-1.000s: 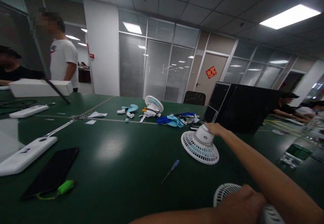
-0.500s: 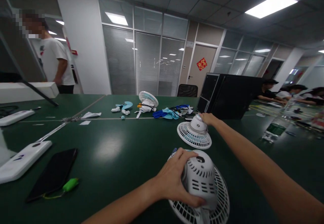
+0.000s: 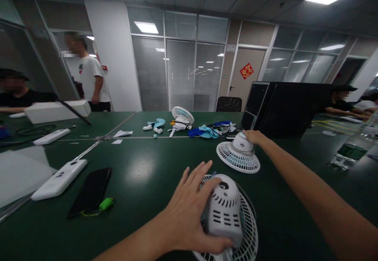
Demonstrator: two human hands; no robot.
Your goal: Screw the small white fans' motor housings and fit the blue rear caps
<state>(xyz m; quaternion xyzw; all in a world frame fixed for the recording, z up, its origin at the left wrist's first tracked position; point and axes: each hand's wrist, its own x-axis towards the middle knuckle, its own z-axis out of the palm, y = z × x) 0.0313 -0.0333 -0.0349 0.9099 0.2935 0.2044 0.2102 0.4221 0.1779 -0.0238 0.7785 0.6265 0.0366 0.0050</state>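
A white electric fan (image 3: 226, 210) lies grille-down on the green table right in front of me, its vented motor housing facing up. My left hand (image 3: 191, 213) rests against the left side of that housing with fingers spread and lifted; the thumb lies along its lower edge. Farther off, a second white fan (image 3: 238, 156) also sits face down, pale blue blades showing through its grille. My right hand (image 3: 254, 137) is on the upper right of its housing, with most fingertips hidden behind it.
Beyond are a third fan (image 3: 181, 119), blue gloves (image 3: 206, 131) and a light-blue fan blade (image 3: 158, 123). A black computer case (image 3: 295, 109) stands behind my right hand, a water bottle (image 3: 352, 147) at right. Leftward lie a phone (image 3: 91, 190) and a white power strip (image 3: 60, 180). People are around.
My view has turned left. The left hand's fingers have straightened and lifted from the near fan's housing. My right hand stays at the farther fan. The standing person shows farther right.
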